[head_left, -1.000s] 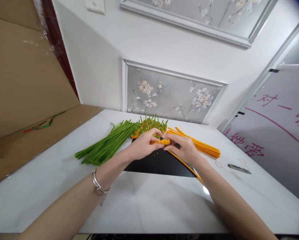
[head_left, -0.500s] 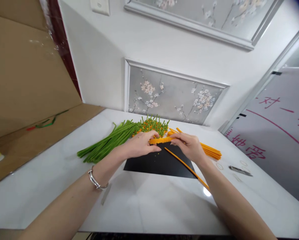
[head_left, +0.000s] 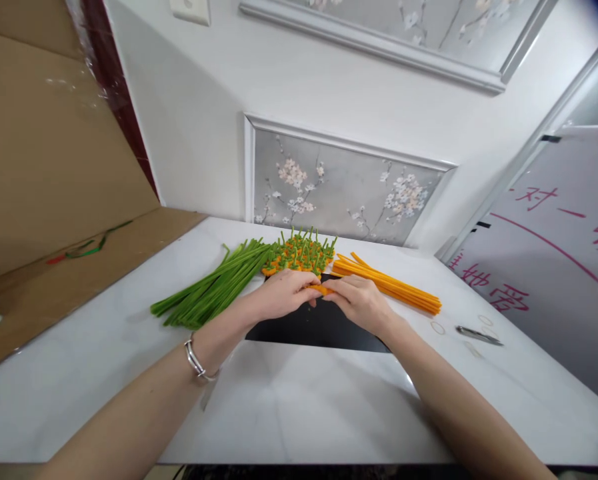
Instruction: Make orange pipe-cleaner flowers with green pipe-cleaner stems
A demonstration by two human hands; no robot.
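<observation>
Above the black mat (head_left: 319, 327), my left hand (head_left: 291, 293) and my right hand (head_left: 359, 300) meet with fingers closed. Both pinch a fuzzy orange pipe cleaner piece (head_left: 321, 289), mostly hidden by the fingers. Just behind them stands a cluster of small orange pieces with green stems (head_left: 301, 253). Green pipe cleaners (head_left: 213, 287) lie in a loose bundle left of the cluster. Straight orange pipe cleaners (head_left: 389, 287) are piled beyond my right hand.
On the white table (head_left: 299, 407), a slim metal tool (head_left: 479, 335) lies at the right near pale rings (head_left: 437, 328). Cardboard (head_left: 63, 133) stands on the left. A wall with a framed floral panel (head_left: 343, 180) rises behind, and a whiteboard (head_left: 553, 253) leans at the right.
My hands have drawn together, and the ruffled orange strip stretched between them is now mostly covered by fingers. The loose orange pipe cleaner across the mat no longer shows.
</observation>
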